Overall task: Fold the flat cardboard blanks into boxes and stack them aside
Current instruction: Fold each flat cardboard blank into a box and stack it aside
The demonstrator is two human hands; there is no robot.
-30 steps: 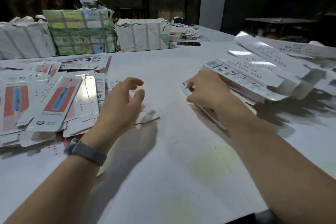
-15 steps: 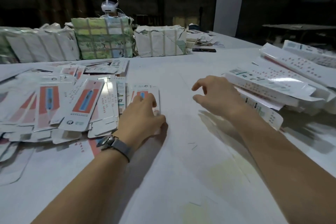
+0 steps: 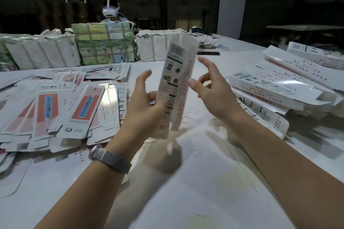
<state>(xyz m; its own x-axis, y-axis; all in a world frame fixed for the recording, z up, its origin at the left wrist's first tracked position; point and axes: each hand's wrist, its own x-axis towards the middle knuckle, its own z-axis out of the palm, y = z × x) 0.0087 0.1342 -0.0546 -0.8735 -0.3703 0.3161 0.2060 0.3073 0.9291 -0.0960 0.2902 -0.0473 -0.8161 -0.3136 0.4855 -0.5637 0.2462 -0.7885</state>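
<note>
Since 0.5 s ago, left hand point(image 3: 144, 107) lifts one white printed cardboard blank point(image 3: 175, 87) off the table to frame centre, gripping its lower half upright. Right hand point(image 3: 210, 89), fingers spread, sits just beside its edge, likely ready to pop it open.

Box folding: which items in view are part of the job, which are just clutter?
Job:
- carton held upright by left hand
- right hand, open beside it
- flat blanks
- folded boxes

Clutter:
- wrapped bundles
- dark phone
- paper scraps
</note>
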